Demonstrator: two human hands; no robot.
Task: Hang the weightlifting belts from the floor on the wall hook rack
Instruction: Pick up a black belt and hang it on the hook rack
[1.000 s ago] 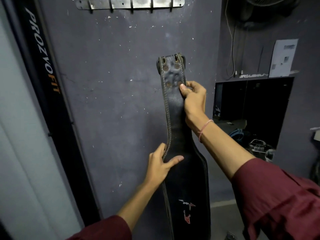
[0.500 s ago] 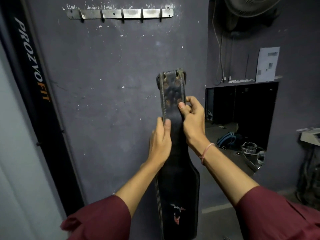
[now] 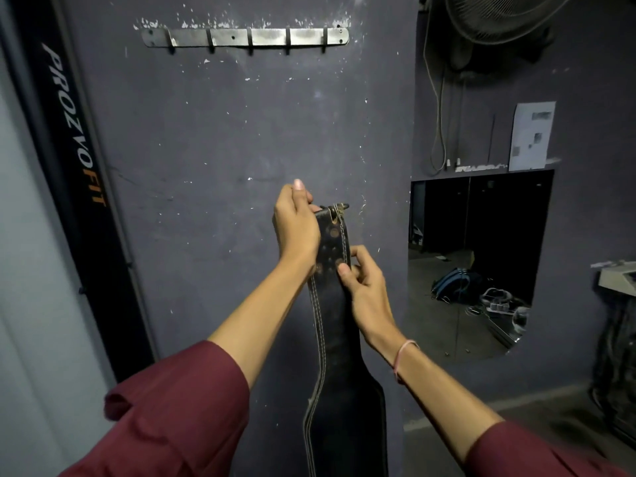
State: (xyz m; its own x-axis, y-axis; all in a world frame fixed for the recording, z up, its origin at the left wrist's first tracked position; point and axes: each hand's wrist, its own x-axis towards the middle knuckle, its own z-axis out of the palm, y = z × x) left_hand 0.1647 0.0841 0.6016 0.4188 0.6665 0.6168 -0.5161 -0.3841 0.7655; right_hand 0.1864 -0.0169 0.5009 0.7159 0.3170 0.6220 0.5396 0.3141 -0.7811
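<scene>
A black leather weightlifting belt [image 3: 339, 366] with pale stitching hangs upright in front of a dark grey wall, its buckle end at the top and its wide part below. My left hand [image 3: 296, 227] grips the top buckle end from the left. My right hand [image 3: 361, 280] pinches the narrow strap a little lower, on the right edge. The metal hook rack [image 3: 246, 37] is fixed high on the wall, well above the belt, with several bare hooks.
A black banner [image 3: 77, 139] with lettering runs down the left side. A mirror [image 3: 478, 266] on the right wall reflects bags on a floor. A wall fan [image 3: 495, 18] hangs top right, with a paper sheet [image 3: 531, 136] below it.
My left hand has slid up the belt from its wide part to the buckle end. The rack sits lower in view and the belt's top has dropped in the frame.
</scene>
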